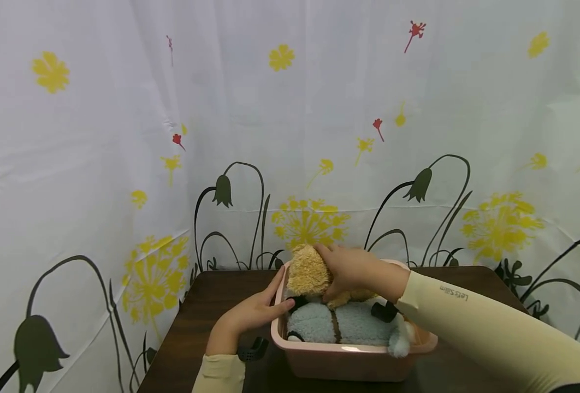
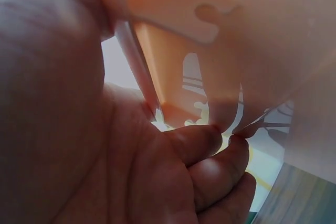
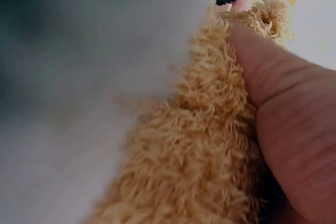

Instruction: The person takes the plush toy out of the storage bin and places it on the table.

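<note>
your right hand gripping a yellow plush, your left hand holding the pink tub by its rim, pale-blue plush inside, dark counter beneath

Left hand low, thumb apart from fingers; right hand higher, fingers curled, forearm aslant

Tan plush toy partly behind right hand

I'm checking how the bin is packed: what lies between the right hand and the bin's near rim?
In the head view, part of the tan plush, then the light-blue plush, lie between the right hand and near rim.
</note>
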Demonstrator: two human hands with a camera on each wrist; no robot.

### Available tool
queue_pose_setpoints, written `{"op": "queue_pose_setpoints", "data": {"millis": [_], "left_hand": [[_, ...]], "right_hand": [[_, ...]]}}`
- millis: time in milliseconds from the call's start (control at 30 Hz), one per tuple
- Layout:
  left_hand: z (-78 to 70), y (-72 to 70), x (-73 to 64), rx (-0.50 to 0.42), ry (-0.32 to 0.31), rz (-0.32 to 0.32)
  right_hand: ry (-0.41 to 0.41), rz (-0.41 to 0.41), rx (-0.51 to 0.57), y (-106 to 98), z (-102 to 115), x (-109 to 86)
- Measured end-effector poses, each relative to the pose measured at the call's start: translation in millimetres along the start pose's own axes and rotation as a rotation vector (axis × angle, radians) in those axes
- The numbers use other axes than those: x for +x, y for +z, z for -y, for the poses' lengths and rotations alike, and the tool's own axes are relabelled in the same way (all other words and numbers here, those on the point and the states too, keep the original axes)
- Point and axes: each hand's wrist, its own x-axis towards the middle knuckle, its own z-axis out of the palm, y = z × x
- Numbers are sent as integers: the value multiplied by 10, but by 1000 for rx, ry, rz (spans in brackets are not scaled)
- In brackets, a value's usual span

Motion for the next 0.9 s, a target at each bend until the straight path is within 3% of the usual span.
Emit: {"op": "queue_pose_setpoints", "data": {"millis": [200,467,700,900], "left_hand": [[-15,-14,18,-14,0,-1],[-14,1,-28,-11,-9,1],[13,-21,-12,-17,5,9],[18,-22,-9,-21,12,10]], "right_hand": [[43,-32,92,-43,-65,-6],[-21,-104,203,-113,-162,-168],[-143,-358,254,-206,-345,-387],[-141,-542,411,-137,-578,-666]]}}
